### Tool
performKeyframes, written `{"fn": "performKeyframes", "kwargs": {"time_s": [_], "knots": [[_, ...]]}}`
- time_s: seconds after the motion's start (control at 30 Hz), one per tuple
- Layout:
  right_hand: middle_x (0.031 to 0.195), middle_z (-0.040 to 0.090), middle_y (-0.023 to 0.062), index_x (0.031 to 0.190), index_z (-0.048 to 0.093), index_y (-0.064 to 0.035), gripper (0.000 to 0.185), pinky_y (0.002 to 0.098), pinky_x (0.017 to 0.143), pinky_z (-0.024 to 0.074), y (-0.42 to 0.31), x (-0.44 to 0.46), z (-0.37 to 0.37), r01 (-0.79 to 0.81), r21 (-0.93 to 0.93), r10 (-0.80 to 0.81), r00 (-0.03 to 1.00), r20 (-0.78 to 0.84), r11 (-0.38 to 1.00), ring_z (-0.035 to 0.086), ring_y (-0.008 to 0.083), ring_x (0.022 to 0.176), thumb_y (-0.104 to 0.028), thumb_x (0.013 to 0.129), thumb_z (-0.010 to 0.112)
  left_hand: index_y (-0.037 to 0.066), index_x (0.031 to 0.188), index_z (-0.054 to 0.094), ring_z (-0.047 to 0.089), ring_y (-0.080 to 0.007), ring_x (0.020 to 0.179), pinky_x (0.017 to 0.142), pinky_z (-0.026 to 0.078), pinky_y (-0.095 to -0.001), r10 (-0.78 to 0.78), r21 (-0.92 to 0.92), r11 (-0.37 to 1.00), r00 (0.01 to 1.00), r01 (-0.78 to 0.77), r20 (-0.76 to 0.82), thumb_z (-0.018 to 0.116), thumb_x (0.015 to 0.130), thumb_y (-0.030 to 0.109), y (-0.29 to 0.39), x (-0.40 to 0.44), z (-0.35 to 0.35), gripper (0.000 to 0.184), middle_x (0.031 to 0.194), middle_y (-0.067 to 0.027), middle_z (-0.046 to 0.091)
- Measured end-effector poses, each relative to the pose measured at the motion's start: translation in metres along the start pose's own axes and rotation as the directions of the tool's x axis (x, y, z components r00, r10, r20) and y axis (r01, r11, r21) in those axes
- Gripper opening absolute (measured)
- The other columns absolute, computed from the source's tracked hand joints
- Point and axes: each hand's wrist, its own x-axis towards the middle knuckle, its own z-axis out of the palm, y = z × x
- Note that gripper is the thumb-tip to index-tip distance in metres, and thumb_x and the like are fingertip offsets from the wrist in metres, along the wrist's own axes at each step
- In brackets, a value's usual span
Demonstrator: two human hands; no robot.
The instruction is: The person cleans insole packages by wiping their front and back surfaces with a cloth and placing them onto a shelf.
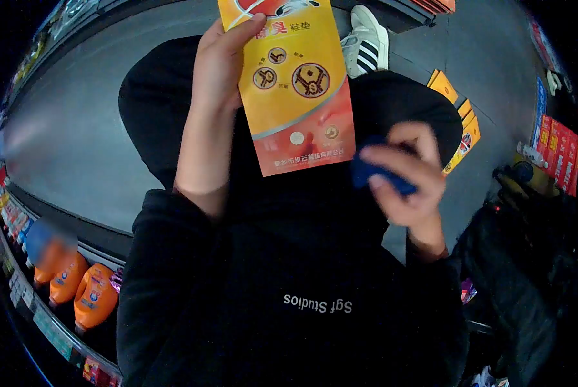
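Packet (292, 106) sits between hands (219, 68) (413, 175), gripped by the left.

The single view looks from the wearer's head steeply down over the dark sweatshirt (289, 258), whose chest lettering shows upside down. It faces forward past the bent knees (163, 97) to the floor (76, 109) and a shoe (369, 42). The body sits close, filling the lower middle; a very wide, round lens bends the shelf (56, 329) at left and leaves dark corners.
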Motion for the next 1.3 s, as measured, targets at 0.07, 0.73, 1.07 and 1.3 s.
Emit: {"fn": "performKeyframes", "kwargs": {"time_s": [0.07, 0.73, 1.07, 1.3], "knots": [[0.09, 0.052, 0.0134, 0.1, 0.065, -0.0017, 0.037, 0.03, 0.072, 0.0427, 0.004, 0.013, -0.007, -0.018, -0.062, 0.009, 0.989, -0.145, 0.998, 0.051, 0.0228, 0.081, -0.007, 0.064, 0.066, -0.002, 0.106, 0.053, 0.065, -0.0213, 0.083, 0.072, 0.054, -0.0318, -0.018, 0.02, 1.0, 1.0, 0.018, 0.002, 0.057, 0.085, 0.013, -0.001, -0.003, 0.004, 0.026, 0.097, -0.013, 0.064], [0.095, 0.051, 0.0082, 0.104, 0.064, -0.0165, 0.042, 0.037, 0.072, 0.0467, -0.003, 0.02, 0.055, 0.254, -0.381, -0.192, 0.962, 0.193, 0.889, 0.053, 0.0269, 0.085, -0.009, 0.063, 0.068, -0.003, 0.101, 0.058, 0.065, -0.0192, 0.083, 0.074, 0.051, -0.0294, -0.054, 0.028, 0.998, 0.994, 0.052, 0.097, 0.056, 0.085, 0.013, 0.0, -0.021, 0.028, 0.023, 0.094, -0.0132, 0.065], [0.092, 0.053, 0.0087, 0.102, 0.058, -0.0021, 0.037, 0.0275, 0.073, 0.0452, 0.005, 0.03, 0.022, -0.037, -0.058, 0.023, 0.974, -0.227, 0.998, 0.055, 0.0196, 0.082, -0.003, 0.067, 0.069, -0.004, 0.128, 0.037, 0.046, -0.0389, 0.112, 0.098, 0.035, -0.0465, -0.215, -0.018, 0.976, 0.972, 0.217, 0.092, 0.036, 0.08, 0.064, 0.017, -0.017, 0.031, 0.083, 0.123, -0.0276, 0.044], [0.096, 0.061, 0.0055, 0.115, 0.054, 0.0021, 0.045, 0.0246, 0.078, 0.0464, 0.025, 0.018, 0.043, -0.435, 0.526, 0.536, 0.843, -0.048, 0.731, 0.057, 0.0112, 0.086, -0.007, 0.075, 0.071, -0.002, 0.105, 0.055, 0.065, -0.0205, 0.083, 0.073, 0.052, -0.0301, 0.01, 0.021, 1.0, 1.0, -0.011, 0.024, 0.057, 0.085, 0.018, 0.003, -0.019, 0.027, 0.028, 0.095, -0.0133, 0.064]]}}
